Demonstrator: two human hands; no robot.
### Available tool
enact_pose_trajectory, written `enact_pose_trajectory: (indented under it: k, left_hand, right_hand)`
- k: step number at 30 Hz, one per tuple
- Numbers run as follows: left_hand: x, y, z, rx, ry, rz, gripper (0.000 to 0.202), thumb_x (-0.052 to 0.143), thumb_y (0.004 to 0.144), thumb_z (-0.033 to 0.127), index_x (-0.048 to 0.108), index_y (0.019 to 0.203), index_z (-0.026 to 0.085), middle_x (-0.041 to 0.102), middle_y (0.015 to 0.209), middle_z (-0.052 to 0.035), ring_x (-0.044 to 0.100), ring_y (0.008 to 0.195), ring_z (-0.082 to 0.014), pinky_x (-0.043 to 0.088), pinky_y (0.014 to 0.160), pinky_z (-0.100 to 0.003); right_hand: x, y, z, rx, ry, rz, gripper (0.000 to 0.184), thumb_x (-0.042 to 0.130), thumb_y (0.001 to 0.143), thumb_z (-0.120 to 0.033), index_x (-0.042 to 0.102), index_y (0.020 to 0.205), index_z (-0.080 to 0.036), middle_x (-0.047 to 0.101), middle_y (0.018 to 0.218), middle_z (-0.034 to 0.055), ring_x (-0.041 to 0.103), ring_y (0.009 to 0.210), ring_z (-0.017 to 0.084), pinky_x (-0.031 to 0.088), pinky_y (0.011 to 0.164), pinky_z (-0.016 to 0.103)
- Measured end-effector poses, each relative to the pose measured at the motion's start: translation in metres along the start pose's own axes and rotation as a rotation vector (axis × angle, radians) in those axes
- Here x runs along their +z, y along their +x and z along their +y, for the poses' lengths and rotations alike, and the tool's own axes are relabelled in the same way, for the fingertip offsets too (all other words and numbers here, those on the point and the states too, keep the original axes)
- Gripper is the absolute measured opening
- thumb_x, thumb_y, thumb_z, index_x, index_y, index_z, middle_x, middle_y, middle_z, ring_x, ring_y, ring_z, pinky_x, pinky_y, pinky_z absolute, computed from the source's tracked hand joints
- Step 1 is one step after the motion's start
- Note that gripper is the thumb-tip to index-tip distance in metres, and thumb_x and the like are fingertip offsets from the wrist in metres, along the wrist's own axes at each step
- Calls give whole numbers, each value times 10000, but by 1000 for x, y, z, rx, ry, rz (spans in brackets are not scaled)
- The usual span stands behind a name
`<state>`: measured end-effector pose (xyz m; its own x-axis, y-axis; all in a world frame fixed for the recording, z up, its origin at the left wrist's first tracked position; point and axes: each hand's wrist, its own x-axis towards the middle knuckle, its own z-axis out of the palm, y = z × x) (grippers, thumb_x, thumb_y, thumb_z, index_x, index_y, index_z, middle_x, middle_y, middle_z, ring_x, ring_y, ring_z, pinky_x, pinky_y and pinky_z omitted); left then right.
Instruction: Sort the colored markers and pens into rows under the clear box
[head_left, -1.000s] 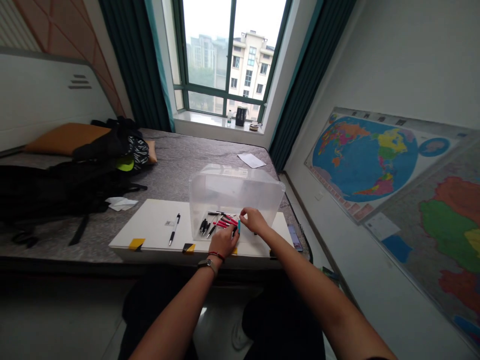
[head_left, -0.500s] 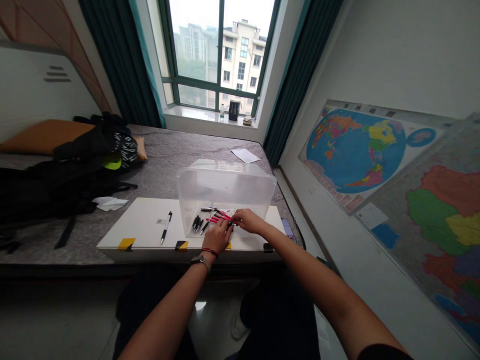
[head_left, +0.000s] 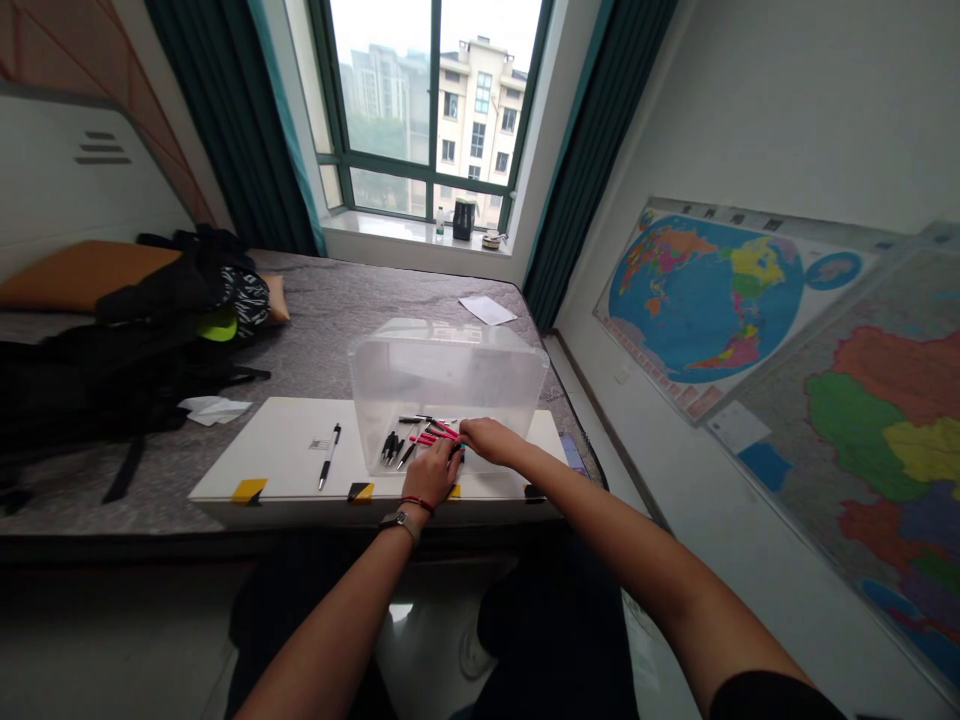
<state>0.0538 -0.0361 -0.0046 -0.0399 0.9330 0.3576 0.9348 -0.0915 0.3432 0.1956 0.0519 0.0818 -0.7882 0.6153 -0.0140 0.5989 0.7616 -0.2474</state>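
My left hand (head_left: pixel 432 473), with a red cord and a watch at its wrist, is closed with its fingertips around a small dark pen (head_left: pixel 455 449). Right beside it, my right hand (head_left: pixel 486 440) is closed in a pinch, its fingertips hiding whatever they hold. Both hands are at the open front of a clear plastic box (head_left: pixel 405 375) lying on its side. Inside it, several black pens (head_left: pixel 391 447) lie left of several red pens (head_left: pixel 424 438), which are close to my fingers. Another pen (head_left: pixel 329 457), white and black, rests outside the box to the left.
Beneath the box is a white flat case (head_left: pixel 262 440) with yellow and black tape marks, set on a grey mattress (head_left: pixel 322 300). Black bags (head_left: pixel 97 370) and a crumpled tissue (head_left: pixel 214 409) lie left. A paper sheet (head_left: pixel 487 310) lies behind the box. A wall map (head_left: pixel 705 290) hangs right.
The view has shifted slightly. My right hand's fingertips have drawn a little up from the left hand's. The pens and box stay in place.
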Motion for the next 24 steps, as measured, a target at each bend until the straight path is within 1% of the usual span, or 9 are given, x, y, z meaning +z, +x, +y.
enact_pose_trajectory:
  k: [3,6,8,9,11,13,15,20,24]
  left_hand:
    - [0,0,0,6,-8,7,372,318,981,434,572,1139,214,666,1021,-91,627,817,-213,382,612,-296]
    - [0,0,0,10,-18,9,368,326,979,429,560,1167,215,661,1052,-98,627,821,-218,383,611,-299]
    - [0,0,0,4,-23,9,357,329,979,420,560,1158,217,658,1061,-98,626,825,-219,385,614,-300]
    - [0,0,0,-2,-24,10,350,328,980,414,563,1148,216,657,1062,-98,625,824,-218,385,615,-299]
    - [-1,0,1,-7,-23,4,340,322,981,403,570,1116,214,656,1052,-97,624,819,-215,382,613,-297]
    - [-2,0,1,-3,-22,-3,332,317,982,394,578,1080,212,656,1028,-95,621,814,-216,378,611,-297]
    - [-2,0,2,2,-18,-6,326,318,982,388,583,1050,211,653,1012,-94,619,815,-217,377,611,-299]
    - [-2,-1,1,17,2,-10,331,321,982,394,588,1056,214,649,1032,-89,621,816,-214,372,602,-300]
    - [-3,-1,1,41,28,-7,357,300,987,414,592,1077,230,642,1087,-76,622,793,-206,363,585,-302]
  right_hand:
    - [5,0,-1,45,-16,5,307,433,993,-364,660,953,-161,704,944,114,638,856,200,385,728,255]
    - [8,0,0,69,3,19,418,389,999,-415,688,845,-167,715,878,114,641,834,209,387,731,262]
    - [7,-1,1,92,57,44,459,386,995,-447,693,794,-170,716,839,110,637,814,206,388,724,263]
    - [6,-2,1,104,93,66,445,401,989,-453,694,807,-172,715,836,103,634,806,200,389,721,259]
    - [5,-5,1,99,166,99,337,475,966,-429,688,900,-176,711,865,80,628,804,183,389,719,248]
    - [5,-9,1,55,196,93,224,547,936,-364,663,975,-176,702,897,66,623,819,175,388,726,240]
    - [7,-11,0,23,166,71,182,550,934,-317,641,984,-168,693,913,75,619,846,181,386,739,245]
    - [19,-13,-2,72,50,65,292,405,997,-350,627,987,-161,692,941,111,624,869,204,391,758,271]
    - [32,-14,-1,170,82,88,410,359,1010,-387,667,852,-167,704,861,93,633,823,199,400,753,270]
